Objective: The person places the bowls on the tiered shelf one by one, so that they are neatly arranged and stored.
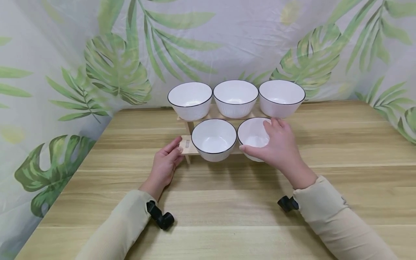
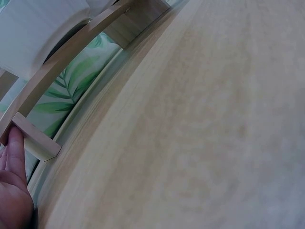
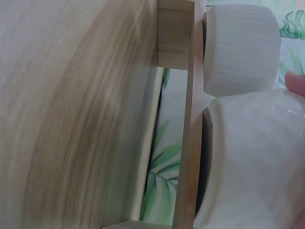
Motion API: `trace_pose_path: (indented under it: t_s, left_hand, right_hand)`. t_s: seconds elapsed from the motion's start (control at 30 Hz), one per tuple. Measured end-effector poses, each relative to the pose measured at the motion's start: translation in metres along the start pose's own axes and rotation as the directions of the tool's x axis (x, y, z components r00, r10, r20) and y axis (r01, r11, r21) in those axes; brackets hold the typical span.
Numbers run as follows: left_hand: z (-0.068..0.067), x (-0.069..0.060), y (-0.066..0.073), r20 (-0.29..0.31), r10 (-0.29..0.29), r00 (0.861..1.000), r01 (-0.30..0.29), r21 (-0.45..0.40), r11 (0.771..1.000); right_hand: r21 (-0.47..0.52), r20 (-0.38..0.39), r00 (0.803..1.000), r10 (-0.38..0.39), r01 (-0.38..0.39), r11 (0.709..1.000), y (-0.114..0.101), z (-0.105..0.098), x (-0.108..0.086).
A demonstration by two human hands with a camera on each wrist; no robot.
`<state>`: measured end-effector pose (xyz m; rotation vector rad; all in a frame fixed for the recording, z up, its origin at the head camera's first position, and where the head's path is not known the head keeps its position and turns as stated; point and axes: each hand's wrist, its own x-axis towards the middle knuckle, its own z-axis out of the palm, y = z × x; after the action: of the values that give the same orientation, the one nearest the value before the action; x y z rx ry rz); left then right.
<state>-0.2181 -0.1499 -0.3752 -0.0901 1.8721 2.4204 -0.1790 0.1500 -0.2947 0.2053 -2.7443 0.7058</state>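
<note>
My right hand (image 1: pixel 284 148) grips a white bowl (image 1: pixel 251 131) with a dark rim, thumb at the near side and fingers at the far side. That bowl stands on the lower tier of a two-tier wooden rack (image 1: pixel 186 144), at the right. In the right wrist view its ribbed side (image 3: pixel 257 157) is close up, with a fingertip at the edge. My left hand (image 1: pixel 164 164) holds the left end of the lower board, one finger (image 2: pixel 16 152) lying against the leg under it. Beside the gripped bowl sits another white bowl (image 1: pixel 214 139).
Three more white bowls, left (image 1: pixel 190 97), middle (image 1: pixel 235 97) and right (image 1: pixel 281 97), line the upper tier. The rack stands on a wood-grain table (image 1: pixel 221 209) near its back edge. Behind hangs a leaf-patterned cloth (image 1: pixel 240 39).
</note>
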Motion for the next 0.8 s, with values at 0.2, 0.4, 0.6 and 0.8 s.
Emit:
trace_pose_path:
  t_s: [0.2, 0.4, 0.6, 0.8]
  left_hand:
    - [0.001, 0.000, 0.000, 0.002, 0.001, 1.000, -0.001, -0.009, 1.000]
    - [0.004, 0.001, 0.001, 0.016, -0.014, 1.000, 0.014, 0.005, 1.000]
    - [0.007, 0.002, 0.005, -0.010, -0.034, 0.999, 0.034, 0.045, 0.998]
    - [0.010, -0.003, 0.011, -0.021, -0.061, 0.998, 0.062, 0.075, 0.995]
  right_hand:
    - [-0.029, -0.021, 1.000, -0.007, 0.007, 1.000, -0.001, 0.002, -0.001]
    - [-0.080, -0.048, 0.999, -0.012, 0.008, 0.997, -0.001, 0.003, -0.003]
    - [-0.084, -0.061, 0.998, -0.010, 0.005, 0.996, -0.001, 0.004, -0.005]
    - [-0.082, -0.132, 0.983, -0.131, 0.121, 0.989, 0.007, 0.002, -0.016]
